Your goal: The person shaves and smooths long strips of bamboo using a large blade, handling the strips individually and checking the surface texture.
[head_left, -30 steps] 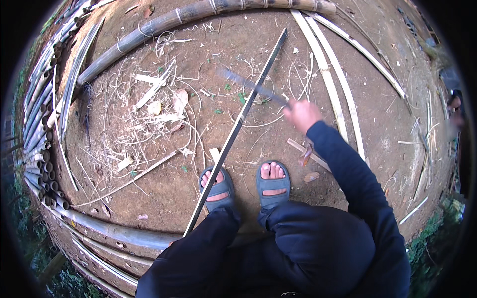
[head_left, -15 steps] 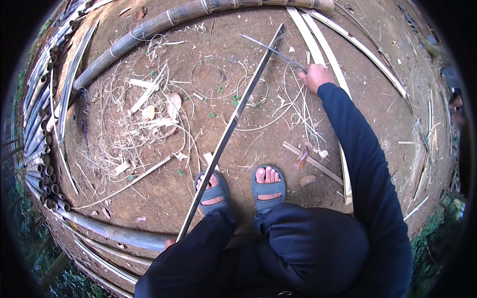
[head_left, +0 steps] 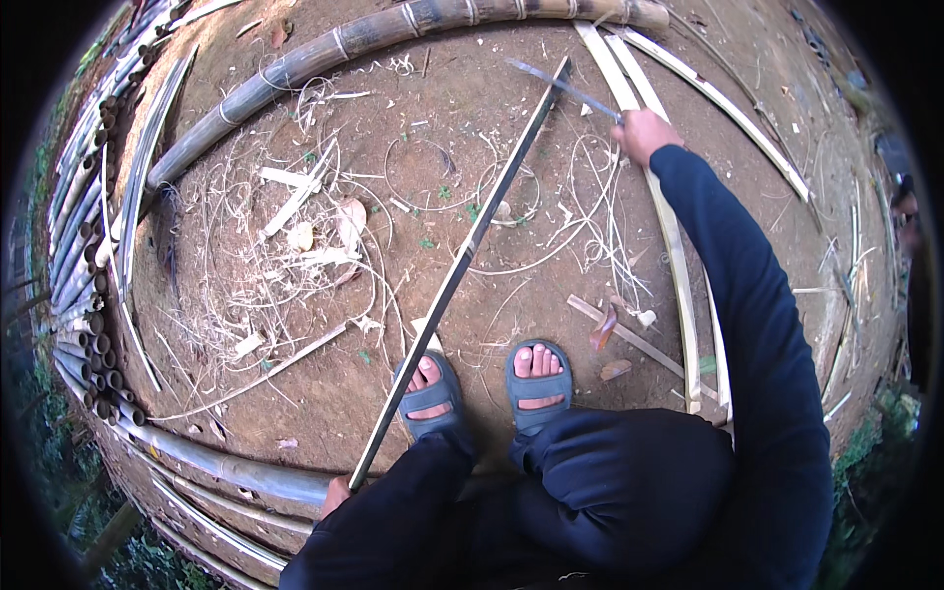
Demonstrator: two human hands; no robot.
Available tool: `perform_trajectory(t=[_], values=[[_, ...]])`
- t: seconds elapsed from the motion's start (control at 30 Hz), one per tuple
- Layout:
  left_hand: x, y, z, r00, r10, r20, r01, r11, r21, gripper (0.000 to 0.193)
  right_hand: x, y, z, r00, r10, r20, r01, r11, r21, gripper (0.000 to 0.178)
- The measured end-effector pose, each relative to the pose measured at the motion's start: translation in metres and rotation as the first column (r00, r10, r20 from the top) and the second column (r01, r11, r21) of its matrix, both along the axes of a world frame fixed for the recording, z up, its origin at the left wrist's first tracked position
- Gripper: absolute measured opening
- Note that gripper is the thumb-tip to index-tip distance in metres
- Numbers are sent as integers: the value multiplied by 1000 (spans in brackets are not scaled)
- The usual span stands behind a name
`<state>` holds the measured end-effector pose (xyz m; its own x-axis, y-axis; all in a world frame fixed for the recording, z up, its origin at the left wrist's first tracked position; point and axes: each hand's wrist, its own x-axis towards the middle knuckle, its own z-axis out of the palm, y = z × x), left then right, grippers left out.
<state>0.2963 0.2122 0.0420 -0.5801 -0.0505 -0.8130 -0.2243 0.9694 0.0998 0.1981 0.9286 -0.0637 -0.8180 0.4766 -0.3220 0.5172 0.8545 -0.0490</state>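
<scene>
A long, narrow bamboo strip [head_left: 479, 228] slants across the middle, dark along its face. My left hand [head_left: 336, 495], partly hidden behind my leg, is closed on its near end. The far end rises toward the top centre. My right hand [head_left: 646, 136] is closed around the handle of a long, thin-bladed knife [head_left: 580, 96], its blade pointing up and left. That blade crosses the strip close to its far tip; whether it touches cannot be made out.
Pale shavings [head_left: 295, 256] litter the ground at left. A thick bamboo pole [head_left: 393, 28] arches across the top. Split strips [head_left: 678, 285] lie at right, beside my arm. Stacked bamboo tubes [head_left: 84, 246] line the left edge. My sandalled feet [head_left: 539, 388] stand near the strip.
My right hand and the knife have moved away and to the right, so the blade crosses nearer the strip's far tip. The whole view has shifted slightly; my left hand keeps its hold.
</scene>
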Motion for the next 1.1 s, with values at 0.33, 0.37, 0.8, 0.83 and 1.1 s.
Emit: perform_trajectory(t=[0.33, 0.37, 0.8, 0.83, 1.1], values=[[-3, -1, -2, 1000, 27, 1, -27, 998, 50, 41, -26, -30, -2, 990, -131, -44, 127, 989, -69, 35], [-3, -1, -3, 1000, 31, 2, -31, 998, 47, 41, -25, -48, 9, 996, -86, -30, 83, 993, -79, 35], [-17, 3, -4, 992, -72, -103, 88, 983, 162, 29, -5, -24, -8, 993, -110, -40, 113, 991, 79, 33], [-16, -1, -6, 991, -76, -106, 92, 983, 159, 29, 2, -31, -9, 997, -41, -64, 44, 997, 56, 34], [-16, -23, -29, 944, -173, -282, 229, 957, 179, 34, 6, -9, 0, 910, -399, -114, 403, 915, 14, 35]])
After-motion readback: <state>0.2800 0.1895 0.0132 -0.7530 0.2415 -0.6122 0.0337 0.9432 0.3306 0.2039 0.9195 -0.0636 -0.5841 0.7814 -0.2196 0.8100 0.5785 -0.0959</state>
